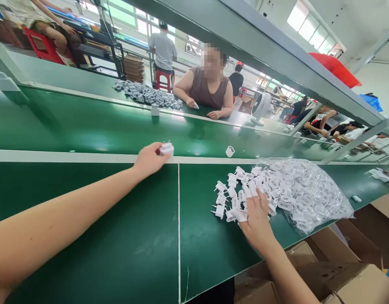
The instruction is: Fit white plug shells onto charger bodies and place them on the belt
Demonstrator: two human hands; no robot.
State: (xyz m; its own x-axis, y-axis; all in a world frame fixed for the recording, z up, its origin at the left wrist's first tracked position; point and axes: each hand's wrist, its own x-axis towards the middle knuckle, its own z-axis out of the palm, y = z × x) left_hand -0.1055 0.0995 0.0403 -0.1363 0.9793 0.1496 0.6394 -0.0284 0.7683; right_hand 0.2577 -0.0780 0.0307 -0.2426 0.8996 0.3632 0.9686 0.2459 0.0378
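Note:
My left hand (149,159) reaches far forward over the green bench and holds a small white plug part (166,148) at the white strip beside the conveyor belt (87,126). My right hand (257,220) rests on the near edge of a heap of white plug parts (245,190), its white-taped fingertips spread among the pieces. The heap spills from a clear plastic bag (305,196) lying to the right of that hand.
One white part (230,151) and another (155,110) sit on the belt. A person sits across the belt by a grey pile of parts (147,95); a small fan (260,107) stands beside. Cardboard boxes (340,261) stand below the bench edge at right.

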